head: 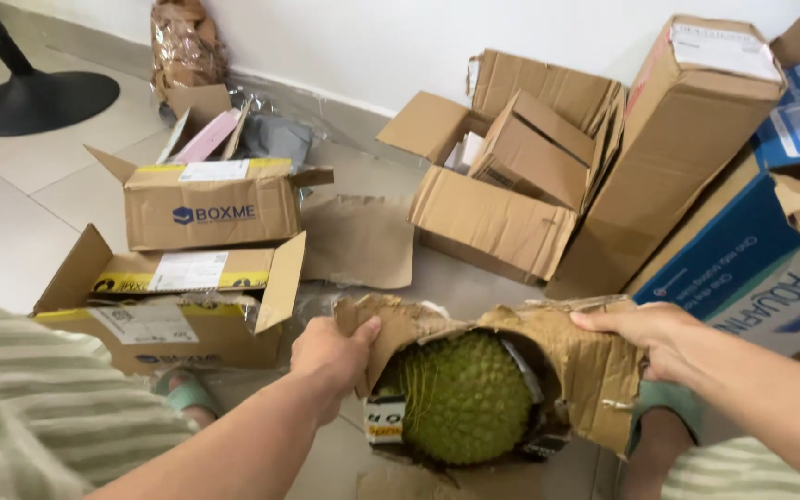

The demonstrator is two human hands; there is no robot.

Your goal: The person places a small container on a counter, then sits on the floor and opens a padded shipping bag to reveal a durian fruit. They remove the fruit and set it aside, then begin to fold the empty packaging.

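Observation:
A torn brown cardboard box (594, 366) lies on the floor between my feet, its top ripped apart. Inside it sits a green spiky durian (465, 398), partly covered by the torn flaps. My left hand (331, 356) grips the crumpled left flap of the box. My right hand (645, 338) rests on the right flap, fingers curled over its top edge. Both forearms come in from the bottom corners.
Two open cardboard boxes (210, 208) with yellow tape stand stacked at left. A larger open box (502, 190) and a tall box (687, 120) lean by the wall. A blue carton (733, 245) lies at right. A flat cardboard sheet (358, 241) lies mid-floor. A black chair base (39, 102) is far left.

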